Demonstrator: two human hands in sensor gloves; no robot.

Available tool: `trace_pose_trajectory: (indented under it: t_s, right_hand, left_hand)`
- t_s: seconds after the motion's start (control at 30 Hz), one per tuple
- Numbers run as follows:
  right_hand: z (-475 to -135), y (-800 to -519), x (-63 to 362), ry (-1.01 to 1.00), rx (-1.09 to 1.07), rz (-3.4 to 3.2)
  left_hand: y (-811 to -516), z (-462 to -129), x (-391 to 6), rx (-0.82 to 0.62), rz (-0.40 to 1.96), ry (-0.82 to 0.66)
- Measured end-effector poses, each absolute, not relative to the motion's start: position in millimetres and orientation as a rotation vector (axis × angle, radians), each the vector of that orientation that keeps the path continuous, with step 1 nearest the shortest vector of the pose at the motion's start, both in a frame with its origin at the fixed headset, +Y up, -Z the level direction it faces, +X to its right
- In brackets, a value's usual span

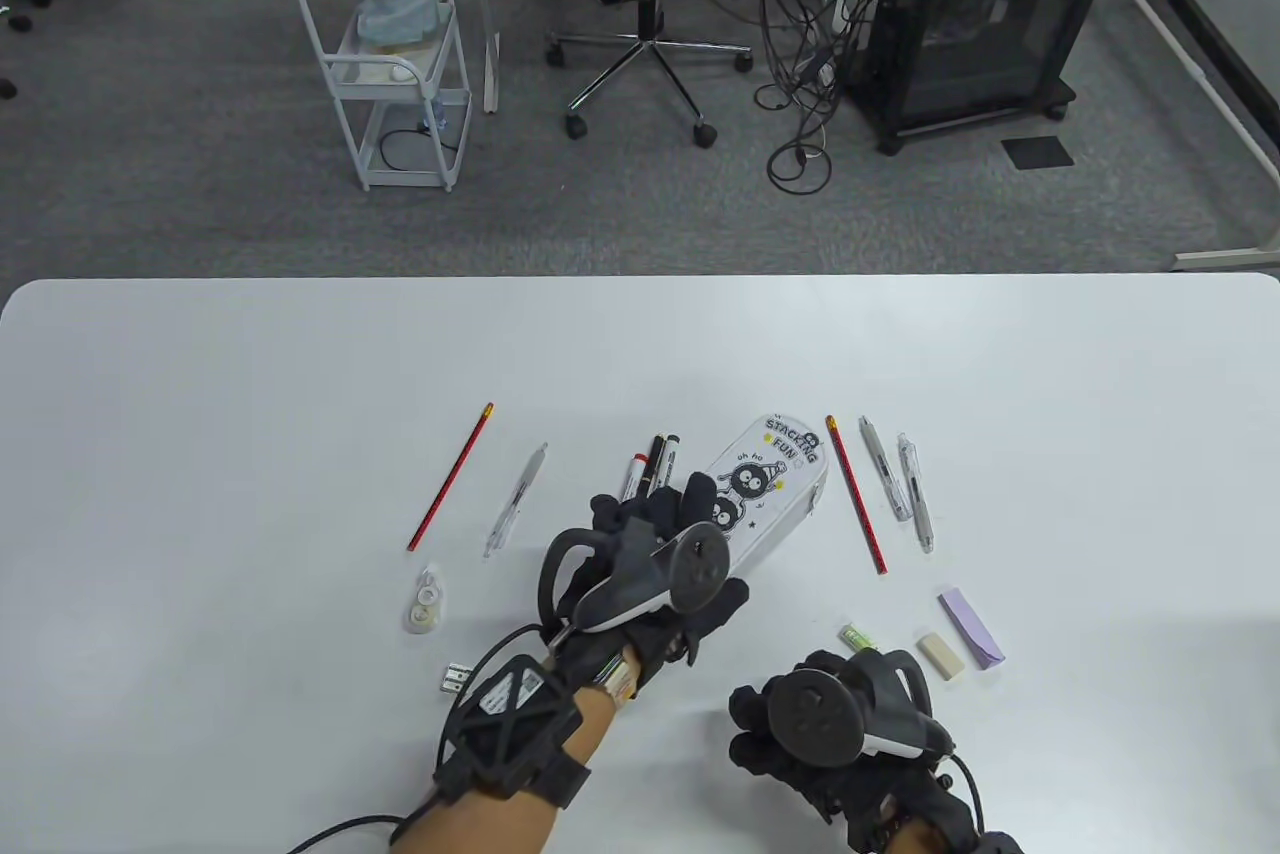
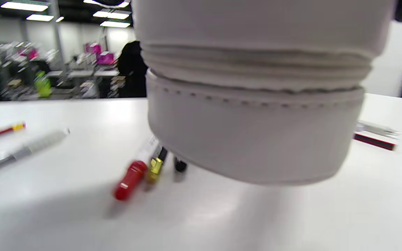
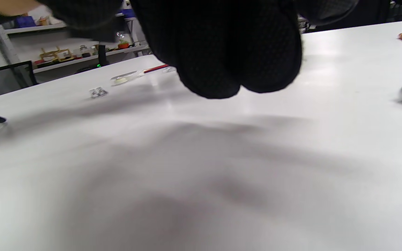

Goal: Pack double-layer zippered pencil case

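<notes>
The white pencil case [image 1: 765,494], printed with black cartoon figures and "STACKING FUN", lies slanted near the table's middle. My left hand [image 1: 665,534] grips its near end and lifts it off the table; in the left wrist view the case [image 2: 257,139] fills the frame, its near end raised above the table, both zipper seams shut. Several markers [image 1: 650,464] lie just left of it, also in the left wrist view [image 2: 141,174]. My right hand [image 1: 800,724] hovers low over the table near the front edge, fingers curled [image 3: 229,52], holding nothing.
Left: a red pencil [image 1: 450,491], a clear pen [image 1: 515,499], a correction tape [image 1: 425,599], a sharpener [image 1: 457,677]. Right: a red pencil [image 1: 857,494], two pens [image 1: 900,484], a purple pad [image 1: 970,627], an eraser [image 1: 940,654], a small green item [image 1: 857,637].
</notes>
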State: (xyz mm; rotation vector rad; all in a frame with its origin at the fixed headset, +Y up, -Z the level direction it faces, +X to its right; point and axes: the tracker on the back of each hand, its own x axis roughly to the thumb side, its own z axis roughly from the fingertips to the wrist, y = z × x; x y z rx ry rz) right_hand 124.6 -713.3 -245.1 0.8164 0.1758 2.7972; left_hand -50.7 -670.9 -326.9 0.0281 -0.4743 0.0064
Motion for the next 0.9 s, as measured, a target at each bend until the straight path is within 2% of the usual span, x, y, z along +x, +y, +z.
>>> trace_pose_trajectory:
  t_s: [0.1, 0.23, 0.37, 0.4, 0.47, 0.6, 0.77, 0.9]
  right_hand:
    - [-248, -709, 136, 0.133, 0.748, 2.788]
    - [-253, -707, 151, 0.098, 0.646, 2.771]
    - [-259, -712, 159, 0.082, 0.535, 2.785]
    - [-260, -714, 160, 0.003, 0.457, 2.817]
    - [-261, -715, 158, -0.116, 0.375, 2.889]
    - [-260, -719, 150, -0.133, 0.318, 2.99]
    - [-257, -724, 134, -0.073, 0.35, 3.071]
    - [-254, -739, 112, 0.056, 0.383, 2.998]
  left_hand:
    - [-672, -297, -77, 0.056, -0.027, -0.572]
    - [-692, -260, -108, 0.063, -0.059, -0.662]
    - [-708, -239, -130, 0.033, -0.042, -0.716]
    - [-712, -236, -134, 0.017, -0.033, -0.719]
    - [-718, -234, -136, -0.018, -0.021, -0.724]
    - [-729, -238, -137, -0.076, -0.022, -0.725]
    - [-740, -247, -139, -0.161, 0.061, -0.696]
    - [-748, -249, -135, -0.248, 0.028, -0.666]
